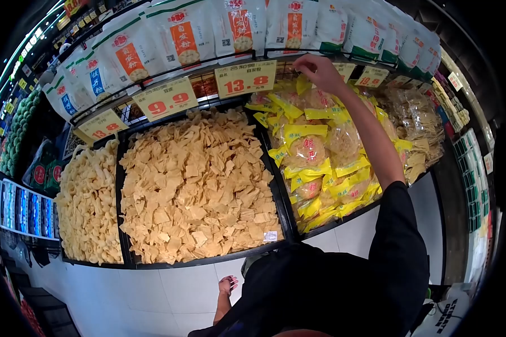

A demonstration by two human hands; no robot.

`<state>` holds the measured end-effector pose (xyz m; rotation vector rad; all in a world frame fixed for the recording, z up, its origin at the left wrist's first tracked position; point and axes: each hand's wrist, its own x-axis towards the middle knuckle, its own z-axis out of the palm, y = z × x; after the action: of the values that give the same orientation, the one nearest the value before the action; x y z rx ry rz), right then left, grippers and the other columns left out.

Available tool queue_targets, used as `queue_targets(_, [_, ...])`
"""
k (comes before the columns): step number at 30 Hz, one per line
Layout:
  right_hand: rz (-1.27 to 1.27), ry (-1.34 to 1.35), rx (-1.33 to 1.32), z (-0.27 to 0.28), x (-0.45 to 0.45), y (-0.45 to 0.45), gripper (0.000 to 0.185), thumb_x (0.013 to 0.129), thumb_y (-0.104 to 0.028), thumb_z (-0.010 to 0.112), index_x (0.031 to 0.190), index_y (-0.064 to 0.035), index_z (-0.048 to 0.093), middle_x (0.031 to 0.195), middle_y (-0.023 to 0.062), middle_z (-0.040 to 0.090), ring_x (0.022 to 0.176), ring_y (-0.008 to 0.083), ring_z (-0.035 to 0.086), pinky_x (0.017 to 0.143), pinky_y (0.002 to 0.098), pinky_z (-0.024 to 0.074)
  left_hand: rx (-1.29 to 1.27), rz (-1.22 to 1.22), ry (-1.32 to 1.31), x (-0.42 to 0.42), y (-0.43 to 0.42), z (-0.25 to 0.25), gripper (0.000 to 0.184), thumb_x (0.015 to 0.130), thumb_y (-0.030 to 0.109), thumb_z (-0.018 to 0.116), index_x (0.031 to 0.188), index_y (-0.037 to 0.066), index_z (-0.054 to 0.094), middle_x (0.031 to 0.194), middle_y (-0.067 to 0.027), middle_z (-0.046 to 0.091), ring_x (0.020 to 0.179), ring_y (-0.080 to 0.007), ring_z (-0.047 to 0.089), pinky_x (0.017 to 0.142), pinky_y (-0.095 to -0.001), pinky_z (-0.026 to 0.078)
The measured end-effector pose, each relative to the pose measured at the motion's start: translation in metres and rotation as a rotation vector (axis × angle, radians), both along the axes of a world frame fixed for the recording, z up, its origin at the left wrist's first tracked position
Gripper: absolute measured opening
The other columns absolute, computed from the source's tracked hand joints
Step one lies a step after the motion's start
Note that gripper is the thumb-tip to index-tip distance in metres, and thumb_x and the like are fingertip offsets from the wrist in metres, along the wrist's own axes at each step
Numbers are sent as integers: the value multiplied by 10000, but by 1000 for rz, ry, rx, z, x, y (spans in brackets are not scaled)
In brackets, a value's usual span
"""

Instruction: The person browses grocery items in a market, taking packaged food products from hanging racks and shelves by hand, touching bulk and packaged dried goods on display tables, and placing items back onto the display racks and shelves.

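My right hand [316, 72] reaches up to the wire rail behind the yellow-trimmed packets [307, 150], just right of the 13.8 price card [245, 78]. Its fingers are pinched together at the rail, and what they hold, if anything, is too small to make out. Low beside my body, over the floor, hangs my left hand [227, 285], its fingers apart and holding nothing. A large bin of loose flat tan pieces [197, 185] lies left of the packets.
White flour bags [180, 36] line the shelf above the rail. Curly puffed pieces [90, 202] fill the left bin, and clear bags of brown pieces [416, 123] lie at the right. A black bin edge [208, 259] runs along the front, above pale floor tiles [135, 289].
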<state>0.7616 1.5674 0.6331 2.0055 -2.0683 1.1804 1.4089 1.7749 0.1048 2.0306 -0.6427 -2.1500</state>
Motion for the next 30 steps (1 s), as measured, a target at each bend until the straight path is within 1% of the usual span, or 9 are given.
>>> queue_targets(9, [-157,120,51,7,-32,0,212,852,-127,576,1032,-27,625,965,93,639,814,204,611,751,314,496,1,-100,33,-10,-46,7,293,895,114,355,1091,34,556,999,-117,654,849,-248,648,713,-372,517])
queue_targets(15, [-256,450,-138,46,-91,-45,359,861,-202,584,1182,-44,562,1096,154,609,1004,265,587,854,363,484,10,-36,54,-33,-23,-3,292,870,115,386,1089,50,567,1021,-94,656,894,-247,632,780,-393,475])
queue_targets(17, [-270,443,-50,81,-94,-58,676,800,-245,683,1376,-97,361,1412,175,359,1308,396,290,1055,443,310,-42,35,93,-38,-11,-21,302,863,114,390,1099,52,568,1020,-90,658,905,-241,619,782,-394,467])
queue_targets(20, [-363,657,-262,111,-89,-75,699,778,-232,705,1369,-77,367,1376,202,398,1267,365,368,1032,412,346,-207,-53,67,-52,9,-26,330,839,68,381,1092,-22,573,1032,-169,632,921,-263,608,820,-384,501])
queue_targets(22, [-297,513,-199,125,-100,-93,713,760,-230,720,1361,-61,375,1377,207,392,1259,362,375,1037,403,342,-310,-186,-2,-59,21,-21,330,834,52,377,1079,-36,580,1030,-183,628,918,-271,611,826,-382,507])
queue_targets(25, [-175,393,-173,137,-113,-113,732,713,-209,755,1326,-12,408,1337,233,430,1213,379,418,1017,401,360,-330,-60,36,-69,40,-23,348,820,1,350,1056,-39,603,1006,-180,638,909,-264,621,806,-359,520])
queue_targets(27, [-224,430,-36,145,-118,-119,741,691,-198,769,1314,0,420,1262,257,495,1161,402,465,967,405,403,-207,326,188,-72,60,-7,299,817,-6,396,1004,-68,621,1013,-187,639,908,-255,625,793,-331,529])
queue_targets(28, [-216,468,-110,141,-122,-123,646,690,-186,753,1244,18,493,1159,261,564,1084,399,527,910,402,442,-212,338,178,-76,66,3,299,817,-6,396,1004,-68,621,1013,-187,639,908,-255,625,793,-331,529])
queue_targets(30, [-205,445,-84,139,-131,-131,592,700,-187,734,1213,18,522,1141,252,577,1066,387,542,901,395,449,-343,-154,-145,-80,76,20,252,809,19,478,984,-86,626,1004,-158,652,885,-213,626,796,-290,522])
